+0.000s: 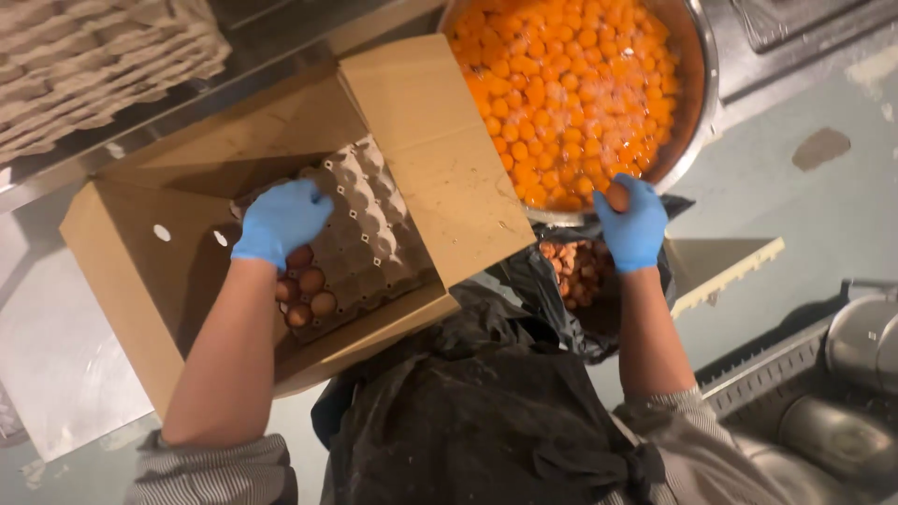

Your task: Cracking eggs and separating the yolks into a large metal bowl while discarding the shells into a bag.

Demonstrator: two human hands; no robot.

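My left hand, in a blue glove, reaches into an open cardboard box and rests on the grey egg tray over several brown eggs. Whether its fingers close on an egg is hidden. My right hand, also gloved in blue, grips a brown egg at the rim of a big steel bowl filled with orange yolks. Below that hand a black bag holds broken eggshells.
A stack of empty grey egg trays sits at the top left. A metal counter edge runs behind the bowl. Steel machine parts stand at the lower right. A dark apron covers my front.
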